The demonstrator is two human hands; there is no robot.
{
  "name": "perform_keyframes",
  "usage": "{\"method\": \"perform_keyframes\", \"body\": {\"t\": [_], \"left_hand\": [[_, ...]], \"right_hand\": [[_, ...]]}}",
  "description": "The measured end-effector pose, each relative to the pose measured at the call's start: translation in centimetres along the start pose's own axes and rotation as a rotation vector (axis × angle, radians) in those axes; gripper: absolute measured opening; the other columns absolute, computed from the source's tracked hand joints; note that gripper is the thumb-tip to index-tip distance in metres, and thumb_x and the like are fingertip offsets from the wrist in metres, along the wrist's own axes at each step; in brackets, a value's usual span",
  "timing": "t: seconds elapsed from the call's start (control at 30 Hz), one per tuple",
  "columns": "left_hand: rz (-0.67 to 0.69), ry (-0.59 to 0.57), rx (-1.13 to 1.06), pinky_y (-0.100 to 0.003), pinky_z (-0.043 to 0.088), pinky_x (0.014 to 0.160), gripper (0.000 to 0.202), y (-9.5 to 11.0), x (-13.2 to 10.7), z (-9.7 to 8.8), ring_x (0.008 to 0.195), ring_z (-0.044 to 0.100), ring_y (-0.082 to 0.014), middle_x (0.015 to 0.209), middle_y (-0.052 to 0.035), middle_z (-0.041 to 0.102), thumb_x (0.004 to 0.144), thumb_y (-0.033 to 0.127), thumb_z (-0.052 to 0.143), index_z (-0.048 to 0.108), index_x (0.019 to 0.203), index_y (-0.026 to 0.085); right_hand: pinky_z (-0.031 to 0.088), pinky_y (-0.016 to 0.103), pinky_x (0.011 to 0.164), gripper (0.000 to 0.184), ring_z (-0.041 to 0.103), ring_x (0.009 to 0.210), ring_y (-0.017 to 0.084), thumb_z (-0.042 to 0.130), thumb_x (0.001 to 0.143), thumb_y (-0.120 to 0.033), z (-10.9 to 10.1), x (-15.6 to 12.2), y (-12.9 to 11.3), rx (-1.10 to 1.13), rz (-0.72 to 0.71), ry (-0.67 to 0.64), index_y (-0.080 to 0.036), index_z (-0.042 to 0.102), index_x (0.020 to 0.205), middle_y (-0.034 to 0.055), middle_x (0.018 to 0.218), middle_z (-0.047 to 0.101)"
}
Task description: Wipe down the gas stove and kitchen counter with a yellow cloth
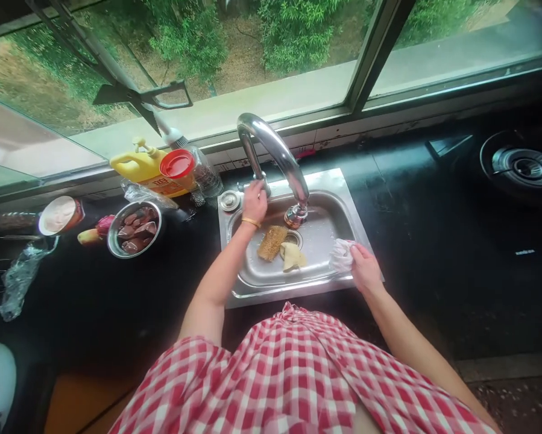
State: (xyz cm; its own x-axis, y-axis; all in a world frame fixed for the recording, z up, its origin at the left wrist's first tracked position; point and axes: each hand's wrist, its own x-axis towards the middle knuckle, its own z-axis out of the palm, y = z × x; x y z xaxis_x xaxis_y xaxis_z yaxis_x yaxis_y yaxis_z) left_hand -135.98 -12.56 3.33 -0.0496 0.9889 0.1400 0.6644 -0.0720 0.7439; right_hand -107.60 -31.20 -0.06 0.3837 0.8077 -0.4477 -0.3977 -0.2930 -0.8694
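Note:
My left hand (pixel 255 202) reaches over the sink's back edge to the base of the curved chrome faucet (pixel 277 141), its fingers closed at the faucet handle, which they mostly hide. In my right hand (pixel 365 265) is a crumpled white cloth (pixel 342 255), pinched above the right side of the steel sink (pixel 343 205). A brown scrubbing sponge (pixel 272 243) and a pale yellow cloth (pixel 292 257) lie in the basin, beside and partly over the drain (pixel 293 239). No running water can be made out under the spout.
Left of the sink stand a metal bowl (pixel 117 240) of dark meat pieces, a yellow jug (pixel 137 169) and a red-lidded jar (pixel 177 164). A drain strainer (pixel 230 201) sits on the sink's back-left corner. A stove burner (pixel 526 167) is at far right, windows behind.

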Motion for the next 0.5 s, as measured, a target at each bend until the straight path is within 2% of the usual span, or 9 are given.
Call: {"method": "perform_keyframes", "body": {"t": [0.07, 0.13, 0.23, 0.3, 0.37, 0.43, 0.5], "left_hand": [[0.041, -0.012, 0.292, -0.047, 0.012, 0.120, 0.049, -1.4, -0.7, -3.1, 0.144, 0.024, -0.0265, 0.152, -0.0150, 0.035, 0.092, 0.025, 0.041, 0.045, 0.138, 0.008], [0.000, -0.069, 0.502, -0.047, 0.004, 0.121, 0.056, -2.9, -0.7, -5.5, 0.147, 0.015, -0.0272, 0.157, -0.0157, 0.025, 0.092, 0.025, 0.042, 0.036, 0.145, 0.006], [-0.086, -0.144, 0.667, -0.048, 0.002, 0.120, 0.058, -4.1, -0.8, -6.8, 0.148, 0.010, -0.0275, 0.158, -0.0139, 0.024, 0.093, 0.026, 0.040, 0.031, 0.148, 0.012], [-0.134, -0.103, 0.700, -0.053, 0.001, 0.119, 0.059, -3.9, -2.0, -6.0, 0.149, 0.004, -0.0303, 0.160, -0.0117, 0.020, 0.092, 0.028, 0.042, 0.032, 0.149, 0.018], [-0.152, -0.055, 0.644, -0.057, 0.004, 0.118, 0.062, -3.1, -4.2, -3.9, 0.148, 0.001, -0.0339, 0.160, -0.0115, 0.017, 0.089, 0.031, 0.048, 0.034, 0.148, 0.020], [-0.146, -0.113, 0.466, -0.057, 0.013, 0.117, 0.060, -2.0, -7.1, -0.7, 0.147, 0.010, -0.0347, 0.157, -0.0127, 0.026, 0.086, 0.033, 0.053, 0.041, 0.144, 0.020], [-0.175, -0.247, 0.166, -0.051, 0.026, 0.114, 0.050, -1.1, -9.9, 2.8, 0.141, 0.031, -0.0319, 0.147, -0.0134, 0.043, 0.085, 0.037, 0.055, 0.054, 0.133, 0.021]], "right_hand": [[0.055, 0.033, 0.074, 0.044, 0.068, 0.078, 0.018, 0.078, 0.057, -0.047, 1.0, 0.2, 0.8, 0.006, 0.033, -0.034, -0.018, 0.069, 0.089, 0.0050, 0.086, 0.073], [0.054, 0.032, 0.075, 0.043, 0.067, 0.079, 0.019, 0.079, 0.055, -0.046, 2.1, 0.5, 1.5, 0.015, 0.061, -0.064, -0.018, 0.069, 0.086, 0.0045, 0.084, 0.073], [0.052, 0.030, 0.075, 0.038, 0.067, 0.078, 0.018, 0.079, 0.055, -0.043, 3.5, 0.8, 2.3, 0.031, 0.098, -0.113, -0.020, 0.070, 0.083, 0.0020, 0.079, 0.072], [0.051, 0.027, 0.073, 0.033, 0.066, 0.077, 0.017, 0.078, 0.057, -0.040, 4.2, 1.0, 2.6, 0.051, 0.122, -0.137, -0.020, 0.070, 0.083, 0.0002, 0.076, 0.072], [0.050, 0.025, 0.072, 0.028, 0.064, 0.075, 0.015, 0.077, 0.061, -0.036, 4.7, 1.1, 2.9, 0.093, 0.149, -0.163, -0.021, 0.070, 0.083, -0.0012, 0.075, 0.071], [0.050, 0.024, 0.072, 0.022, 0.063, 0.074, 0.013, 0.074, 0.065, -0.032, 5.4, 1.3, 3.2, 0.159, 0.176, -0.206, -0.021, 0.069, 0.083, -0.0023, 0.077, 0.070], [0.050, 0.024, 0.073, 0.016, 0.063, 0.074, 0.012, 0.071, 0.068, -0.027, 6.4, 1.6, 3.5, 0.227, 0.205, -0.255, -0.021, 0.068, 0.083, -0.0031, 0.078, 0.070]]}}
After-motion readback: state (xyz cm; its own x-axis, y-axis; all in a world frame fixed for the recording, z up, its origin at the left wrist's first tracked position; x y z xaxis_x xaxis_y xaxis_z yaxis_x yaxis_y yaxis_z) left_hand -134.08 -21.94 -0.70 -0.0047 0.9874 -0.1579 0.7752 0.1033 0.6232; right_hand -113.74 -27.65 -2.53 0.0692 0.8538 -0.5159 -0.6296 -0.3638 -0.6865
